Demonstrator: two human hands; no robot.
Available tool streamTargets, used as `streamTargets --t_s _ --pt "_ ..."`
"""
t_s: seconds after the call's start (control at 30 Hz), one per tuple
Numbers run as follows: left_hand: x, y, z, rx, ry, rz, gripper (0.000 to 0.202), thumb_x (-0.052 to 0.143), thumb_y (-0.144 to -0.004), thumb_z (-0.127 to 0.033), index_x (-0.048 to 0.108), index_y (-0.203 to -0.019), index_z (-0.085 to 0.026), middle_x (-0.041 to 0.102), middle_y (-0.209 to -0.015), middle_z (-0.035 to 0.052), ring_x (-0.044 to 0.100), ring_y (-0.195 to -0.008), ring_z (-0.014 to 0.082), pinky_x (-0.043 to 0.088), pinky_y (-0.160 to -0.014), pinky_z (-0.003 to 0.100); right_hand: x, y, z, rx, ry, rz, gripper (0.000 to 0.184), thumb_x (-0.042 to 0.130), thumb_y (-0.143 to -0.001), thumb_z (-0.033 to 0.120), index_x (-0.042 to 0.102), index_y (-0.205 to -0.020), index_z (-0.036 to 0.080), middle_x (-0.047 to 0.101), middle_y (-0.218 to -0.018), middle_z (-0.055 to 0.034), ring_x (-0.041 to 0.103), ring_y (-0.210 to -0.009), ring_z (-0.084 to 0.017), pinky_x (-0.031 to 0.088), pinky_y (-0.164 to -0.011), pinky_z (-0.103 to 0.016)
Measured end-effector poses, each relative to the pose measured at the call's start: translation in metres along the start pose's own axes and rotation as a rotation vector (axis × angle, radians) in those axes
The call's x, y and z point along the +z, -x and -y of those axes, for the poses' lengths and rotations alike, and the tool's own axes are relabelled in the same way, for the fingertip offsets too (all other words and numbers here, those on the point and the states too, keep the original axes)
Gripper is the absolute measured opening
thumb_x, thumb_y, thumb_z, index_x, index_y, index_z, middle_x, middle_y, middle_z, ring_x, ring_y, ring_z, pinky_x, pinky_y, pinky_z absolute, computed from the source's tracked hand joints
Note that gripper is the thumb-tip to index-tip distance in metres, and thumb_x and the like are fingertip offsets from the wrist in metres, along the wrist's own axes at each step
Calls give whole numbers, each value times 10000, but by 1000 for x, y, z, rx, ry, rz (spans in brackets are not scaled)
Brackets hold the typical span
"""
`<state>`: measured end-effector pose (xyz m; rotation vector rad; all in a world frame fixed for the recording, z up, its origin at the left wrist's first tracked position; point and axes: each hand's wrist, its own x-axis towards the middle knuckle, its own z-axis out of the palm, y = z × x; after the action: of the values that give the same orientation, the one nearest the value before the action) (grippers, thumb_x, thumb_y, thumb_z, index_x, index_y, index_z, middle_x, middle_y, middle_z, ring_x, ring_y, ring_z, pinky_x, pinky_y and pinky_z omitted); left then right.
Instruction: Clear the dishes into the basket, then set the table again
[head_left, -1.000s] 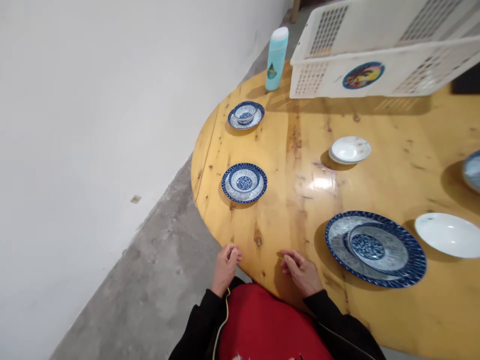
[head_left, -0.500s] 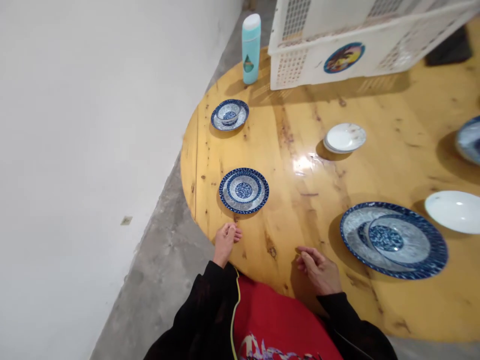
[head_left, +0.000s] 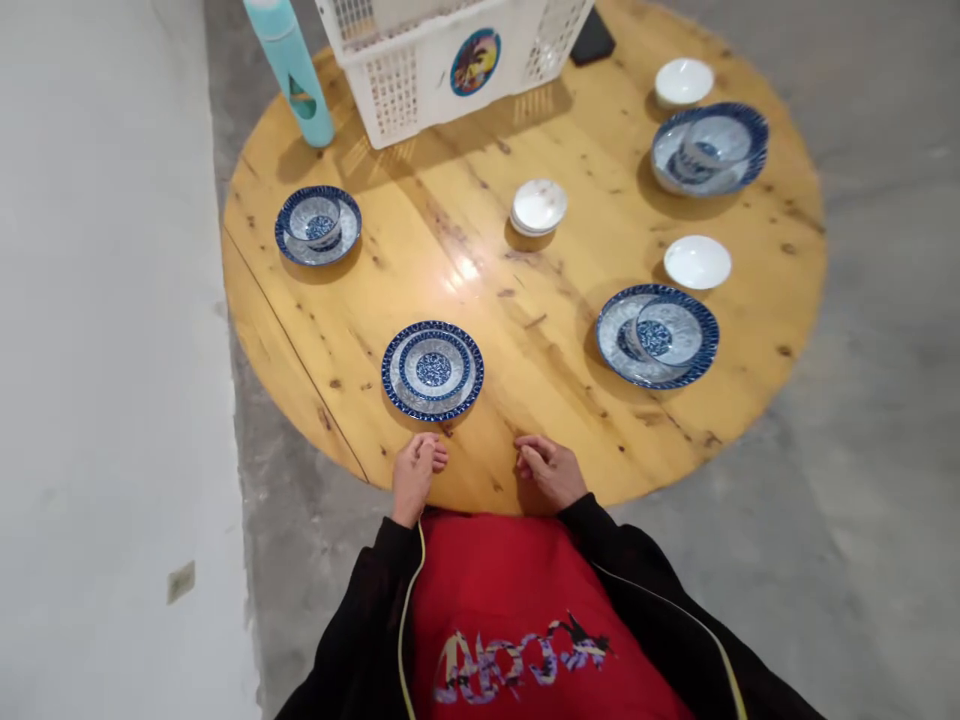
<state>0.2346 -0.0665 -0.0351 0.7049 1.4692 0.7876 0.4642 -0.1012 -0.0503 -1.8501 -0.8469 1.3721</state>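
My left hand [head_left: 418,468] rests by the table's near edge, fingers loosely bent and slightly apart, holding nothing visible. Just beyond it lies a blue-and-white plate [head_left: 390,388] with a smaller matching dish [head_left: 433,370] centred on it; hand and plate are apart. My right hand [head_left: 550,470] lies at the same edge, also empty with relaxed, half-bent fingers. Farther to its right is another blue-rimmed plate [head_left: 611,352] with a clear-looking patterned bowl [head_left: 664,335] on it. A white bowl [head_left: 697,263] stands behind that plate.
On the round wooden table [head_left: 480,470] are a small stack of white dishes [head_left: 538,207], a plate [head_left: 345,243] with a bowl at left, a larger dish [head_left: 739,180] with a bowl, another white bowl [head_left: 684,82], a white basket [head_left: 420,90], a turquoise bottle [head_left: 296,85] and a dark phone-like object [head_left: 592,40].
The camera view has swung right and tilted, so more of the table's right side shows. Both hands stay at the table edge in much the same pose; the dishes look unmoved.
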Motion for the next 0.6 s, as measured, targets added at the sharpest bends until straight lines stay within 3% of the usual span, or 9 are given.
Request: streamTargets --t_s 0.13,0.27,0.6 --pt "25 -7 2 17 -61 169 404 622 -879 -543 656 -939 -144 693 -796 49 641 -658 118 511 -625 226 -5 -31 15 -25 -17 -54 406 612 -722 572 643 -848 187 633 -571 -7 573 -461 -161 465 -477 -291" --pt "52 -18 7 65 -131 310 323 556 -923 -458 662 -981 -158 691 -824 38 655 -709 126 519 -671 234 -18 -92 53 -74 -79 -99 381 654 -658 518 637 -832 180 633 -559 -3 559 -442 -145 465 -455 -273" --pt "83 -40 -2 128 -287 361 287 459 -968 -372 653 -1069 -186 722 -867 29 688 -746 146 517 -655 230 -50 -274 165 -128 -76 -387 202 606 -810 298 600 -956 159 650 -627 3 538 -414 -109 431 -390 -215"
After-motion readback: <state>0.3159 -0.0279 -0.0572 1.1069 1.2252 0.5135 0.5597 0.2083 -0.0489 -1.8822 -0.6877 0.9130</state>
